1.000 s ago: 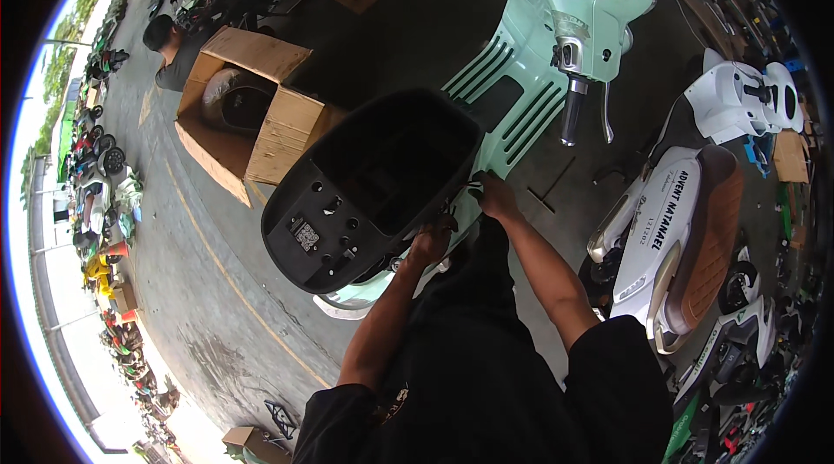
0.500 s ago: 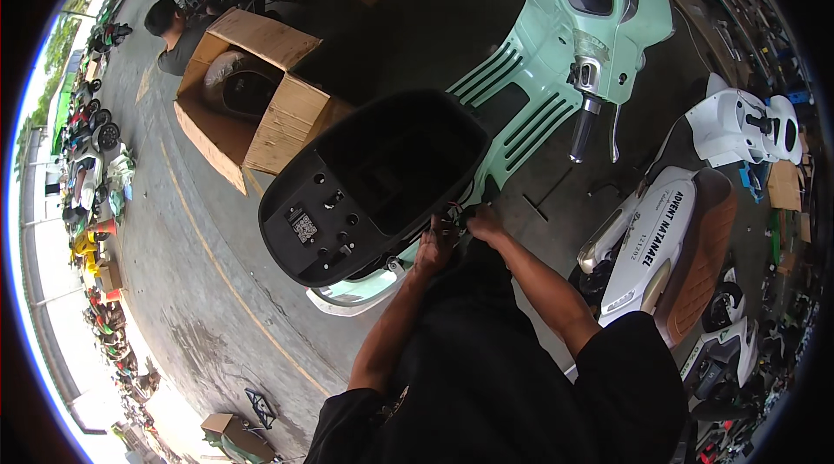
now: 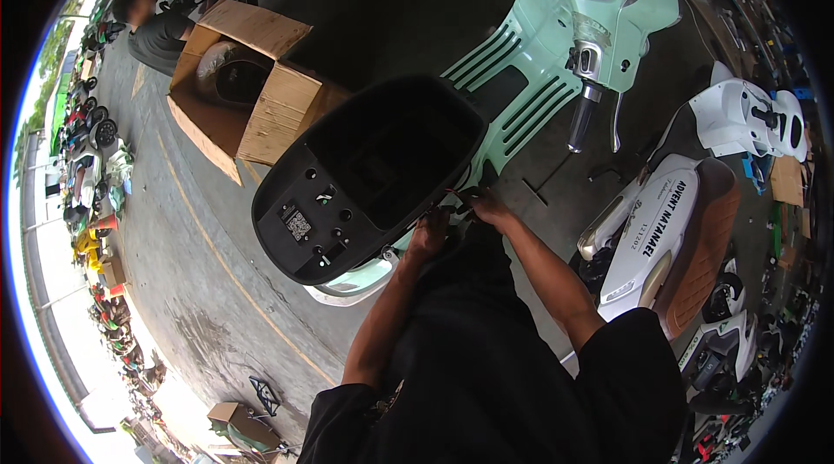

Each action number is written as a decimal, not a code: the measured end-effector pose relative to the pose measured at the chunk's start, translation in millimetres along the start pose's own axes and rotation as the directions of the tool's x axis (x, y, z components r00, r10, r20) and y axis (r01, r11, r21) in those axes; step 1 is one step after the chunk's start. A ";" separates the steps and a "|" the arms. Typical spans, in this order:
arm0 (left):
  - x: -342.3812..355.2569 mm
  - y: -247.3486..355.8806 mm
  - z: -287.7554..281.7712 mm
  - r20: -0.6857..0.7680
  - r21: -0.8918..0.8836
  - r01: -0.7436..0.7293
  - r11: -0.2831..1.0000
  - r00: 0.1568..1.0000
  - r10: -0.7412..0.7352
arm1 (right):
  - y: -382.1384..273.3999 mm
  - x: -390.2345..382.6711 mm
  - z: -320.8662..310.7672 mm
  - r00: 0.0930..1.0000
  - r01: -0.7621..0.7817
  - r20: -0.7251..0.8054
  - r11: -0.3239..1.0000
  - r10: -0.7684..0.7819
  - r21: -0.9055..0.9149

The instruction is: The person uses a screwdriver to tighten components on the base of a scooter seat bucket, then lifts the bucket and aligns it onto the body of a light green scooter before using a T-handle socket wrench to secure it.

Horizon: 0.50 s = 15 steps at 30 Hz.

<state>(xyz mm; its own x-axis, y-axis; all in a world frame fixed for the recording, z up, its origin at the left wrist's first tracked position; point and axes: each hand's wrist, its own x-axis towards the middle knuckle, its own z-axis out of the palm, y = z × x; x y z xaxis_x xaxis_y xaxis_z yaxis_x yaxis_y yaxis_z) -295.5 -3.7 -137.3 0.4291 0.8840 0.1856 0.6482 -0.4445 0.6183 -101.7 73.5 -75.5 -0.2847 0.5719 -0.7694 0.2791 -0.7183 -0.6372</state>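
Note:
A mint-green scooter (image 3: pixel 556 121) stands ahead, its seat off and its black storage tub (image 3: pixel 282 262) exposed. My left hand (image 3: pixel 430 233) is at the tub's near side, fingers curled and partly hidden beneath the rim. Just right of it, my right hand (image 3: pixel 490 206) is closed, fingertips pointing toward the left hand. Thin dark and reddish wires (image 3: pixel 455 195) show in the gap between the hands, against the green body. What each hand pinches is too small and shaded to make out.
An open cardboard box (image 3: pixel 276 119) with a wrapped round part stands beyond the tub. A person (image 3: pixel 156 34) sits behind it. To my right are a white scooter body (image 3: pixel 647 221) with a brown seat, a white front section (image 3: pixel 738 121) and a T-shaped tool (image 3: pixel 535 192) on the floor.
My view has shifted slightly. My left hand has dropped a little along the tub's side, and both hands stay close together. The seated person has turned and leaned.

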 end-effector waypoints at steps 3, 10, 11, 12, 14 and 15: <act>1.1 -1.9 -5.5 0.086 -0.067 -0.018 0.998 0.996 0.024 | 20.5 8.6 -0.8 0.995 0.099 -0.016 0.995 -0.099 -0.012; -13.1 7.9 -23.2 -0.045 0.021 0.090 0.996 0.995 -0.089 | 28.8 -3.9 5.9 0.760 0.321 -0.383 0.816 -0.525 -0.481; -11.3 21.6 -36.7 -0.032 -0.124 0.328 0.937 0.942 -0.334 | 24.0 -8.4 8.2 0.766 0.326 -0.379 0.821 -0.520 -0.468; -8.2 31.2 -46.0 0.020 -0.262 0.535 0.803 0.835 -0.550 | 23.6 -8.6 9.9 0.765 0.326 -0.378 0.819 -0.522 -0.472; -2.0 41.4 -59.1 0.111 -0.253 0.678 0.690 0.729 -0.676 | 24.9 -7.9 14.7 0.793 0.413 -0.259 0.799 -0.551 -0.436; -1.4 43.1 -62.3 0.203 -0.225 0.800 0.556 0.596 -0.777 | 27.1 -8.2 17.4 0.794 0.413 -0.255 0.797 -0.552 -0.440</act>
<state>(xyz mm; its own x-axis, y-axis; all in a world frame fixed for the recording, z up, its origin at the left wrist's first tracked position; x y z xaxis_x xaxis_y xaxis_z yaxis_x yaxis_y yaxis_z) -307.4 -15.1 -63.4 -0.1201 0.8430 -0.5244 0.5618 0.4932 0.6642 -107.7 42.4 -85.7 -0.1466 0.9515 -0.2703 0.5086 -0.1619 -0.8457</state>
